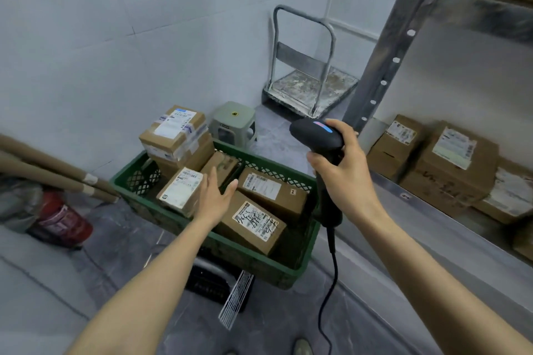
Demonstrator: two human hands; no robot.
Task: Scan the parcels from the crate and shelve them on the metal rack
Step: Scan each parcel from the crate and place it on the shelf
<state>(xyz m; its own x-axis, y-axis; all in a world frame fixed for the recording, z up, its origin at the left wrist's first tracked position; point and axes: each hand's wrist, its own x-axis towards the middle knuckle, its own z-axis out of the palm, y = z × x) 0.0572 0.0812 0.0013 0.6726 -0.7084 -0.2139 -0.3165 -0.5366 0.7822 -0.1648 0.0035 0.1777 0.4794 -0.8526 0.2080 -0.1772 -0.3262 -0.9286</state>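
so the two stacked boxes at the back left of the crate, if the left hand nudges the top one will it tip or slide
The top box probably slides rather than tips: it looks low and wide and sits flat on the box below. Its taped surface may be a bit slick. It overhangs slightly toward the green crate wall, so a push that way might drop it. The left hand is open.

Matt brown cardboard parcels (261, 193) with white paper labels fill a green plastic crate (261, 264) with lattice-pierced walls, on a dull, mottled grey floor (121, 242). A scanner (318, 135) of smooth matt black plastic trails a glossy black cable (328, 291), beside a bare galvanised metal rack (386, 78) with a punched upright and a brushed, faintly shiny shelf edge. Behind stand smooth, slightly glossy white wall tiles (121, 46), a matt grey-green plastic stool (233, 121), a paint-spattered metal trolley (308, 86) and a glossy red extinguisher (62, 219).
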